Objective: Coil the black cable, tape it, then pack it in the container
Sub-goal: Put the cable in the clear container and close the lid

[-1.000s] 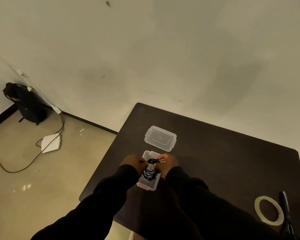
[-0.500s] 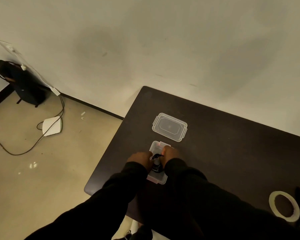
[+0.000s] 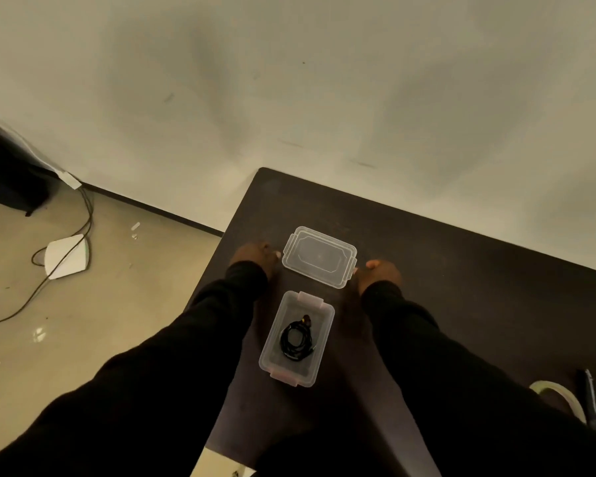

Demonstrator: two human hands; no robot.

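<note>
The black cable (image 3: 296, 339) lies coiled inside the clear plastic container (image 3: 319, 364), which stands open on the dark table (image 3: 461, 287). Just beyond it, the clear lid (image 3: 319, 257) lies flat on the table. My left hand (image 3: 253, 258) is at the lid's left end, fingertips against its edge. My right hand (image 3: 381, 274) is at the lid's right end, fingertips on the clip there. Neither hand touches the cable.
A roll of tape (image 3: 561, 397) and a black pen (image 3: 589, 394) lie at the table's right front. The table's left edge (image 3: 217, 256) drops to the floor, where a white device (image 3: 68, 256) and cords lie. A wall stands behind the table.
The coiled cable went from my hands into the container and was let go. Both hands moved forward to the two ends of the lid.
</note>
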